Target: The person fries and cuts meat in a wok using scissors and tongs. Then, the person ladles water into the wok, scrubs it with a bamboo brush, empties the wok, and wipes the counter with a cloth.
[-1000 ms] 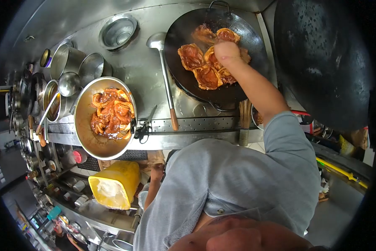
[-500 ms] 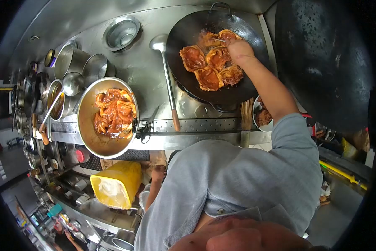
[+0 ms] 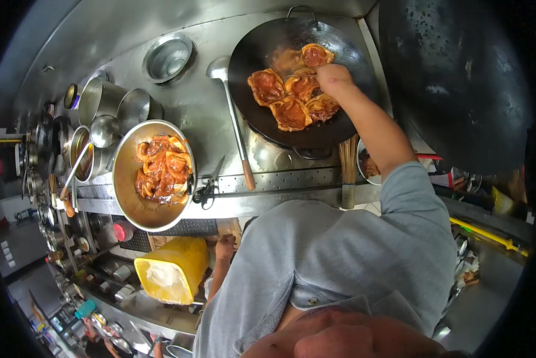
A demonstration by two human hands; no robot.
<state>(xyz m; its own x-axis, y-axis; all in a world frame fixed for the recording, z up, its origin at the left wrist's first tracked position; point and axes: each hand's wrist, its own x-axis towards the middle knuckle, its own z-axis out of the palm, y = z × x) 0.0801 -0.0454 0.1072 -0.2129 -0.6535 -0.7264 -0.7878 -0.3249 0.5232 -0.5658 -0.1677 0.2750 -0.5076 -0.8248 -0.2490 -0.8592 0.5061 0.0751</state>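
My right hand (image 3: 334,79) is closed over the black wok (image 3: 357,119), at the right side of the food. A thin metal utensil seems to be in its grip, though the fingers cover most of it. Several sauce-coated meat pieces (image 3: 291,113) lie in the wok, curled up at their edges, with a little steam at the back. My left hand (image 3: 225,246) hangs low beside my body, below the counter edge; its fingers are too small to read. Left of the wok, a metal bowl (image 3: 123,191) holds more meat in red sauce (image 3: 163,170).
Between bowl and wok lies a long-handled ladle (image 3: 235,119), with black-handled scissors (image 3: 207,194) at the counter edge. A bamboo brush (image 3: 348,173) stands before the wok. Metal pots (image 3: 101,95) crowd the left; a yellow bin (image 3: 187,262) of white material sits below.
My right hand has moved from the back piece toward the middle right of the wok. The metal tip seen earlier is now mostly hidden. The whole view has shifted slightly.
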